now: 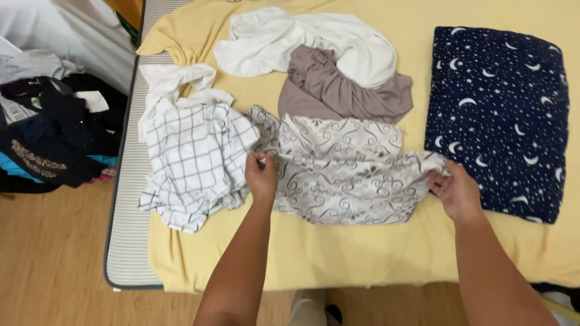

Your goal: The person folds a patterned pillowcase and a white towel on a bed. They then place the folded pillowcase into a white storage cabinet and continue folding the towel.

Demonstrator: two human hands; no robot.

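Observation:
A beige cloth with brown swirl patterns (344,175) lies spread on the yellow bedsheet (338,253). My left hand (261,175) pinches its left edge. My right hand (456,190) grips its right edge, so the cloth is stretched between both hands. A white checked cloth (193,157) lies bunched just left of my left hand, touching the swirl cloth. Behind the swirl cloth sit a taupe garment (338,90) and a crumpled white garment (302,39).
A dark blue pillow with moons and stars (501,115) lies at the right of the bed. The mattress's striped grey edge (124,229) borders the wooden floor (48,259). A pile of dark clothes (54,133) sits on the left.

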